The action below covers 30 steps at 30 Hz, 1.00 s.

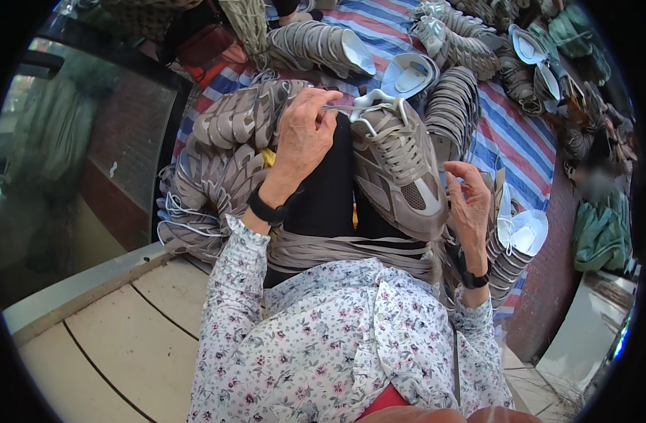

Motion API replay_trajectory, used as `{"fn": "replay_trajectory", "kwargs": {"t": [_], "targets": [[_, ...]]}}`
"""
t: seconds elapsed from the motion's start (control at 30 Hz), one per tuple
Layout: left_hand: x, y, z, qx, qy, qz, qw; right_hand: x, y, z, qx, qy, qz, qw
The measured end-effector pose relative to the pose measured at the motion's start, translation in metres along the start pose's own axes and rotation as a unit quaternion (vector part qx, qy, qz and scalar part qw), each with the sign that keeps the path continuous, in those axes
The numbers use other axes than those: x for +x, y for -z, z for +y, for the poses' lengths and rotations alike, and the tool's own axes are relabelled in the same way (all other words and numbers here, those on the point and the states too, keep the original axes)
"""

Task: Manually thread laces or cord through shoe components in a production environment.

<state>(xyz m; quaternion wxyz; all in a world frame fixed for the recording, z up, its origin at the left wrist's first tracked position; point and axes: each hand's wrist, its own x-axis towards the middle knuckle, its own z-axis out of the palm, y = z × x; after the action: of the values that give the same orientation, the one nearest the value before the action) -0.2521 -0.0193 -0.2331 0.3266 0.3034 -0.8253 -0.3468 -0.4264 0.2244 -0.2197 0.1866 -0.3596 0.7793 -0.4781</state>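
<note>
A grey-beige sneaker [397, 166] rests across my black-trousered legs, its toe toward me and its criss-crossed laces [402, 151] threaded up the front. My left hand [307, 130] is closed in a pinch on a shoelace [355, 107], which stretches from my fingers to the top of the shoe. To the right of the toe, my right hand [467, 201] hovers with bent fingers apart; I see nothing between them. A bundle of loose flat laces [344, 252] lies across my lap, close to my waist.
Rows of stacked shoe uppers [249, 116] flank my left leg. More uppers [453, 106] stand to the right and ahead on a striped sheet [517, 134]. A glass door [76, 155] is at far left, above a tiled ledge [118, 345]. Green bags [601, 233] lie far right.
</note>
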Motion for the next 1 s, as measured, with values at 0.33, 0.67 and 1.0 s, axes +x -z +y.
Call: {"fn": "replay_trajectory", "kwargs": {"t": [0.33, 0.67, 1.0], "targets": [[0.033, -0.052, -0.018, -0.076, 0.100, -0.244, 0.962, -0.022, -0.011, 0.060, 0.140, -0.134, -0.032, 0.981], [0.063, -0.024, -0.055, -0.454, 0.367, -0.314, 0.749, -0.028, -0.018, 0.057, 0.452, -0.215, -0.073, 0.863], [0.073, -0.007, -0.105, -0.547, 0.459, -0.284, 0.639, -0.023, -0.037, 0.056, 0.511, -0.193, -0.083, 0.834]]}}
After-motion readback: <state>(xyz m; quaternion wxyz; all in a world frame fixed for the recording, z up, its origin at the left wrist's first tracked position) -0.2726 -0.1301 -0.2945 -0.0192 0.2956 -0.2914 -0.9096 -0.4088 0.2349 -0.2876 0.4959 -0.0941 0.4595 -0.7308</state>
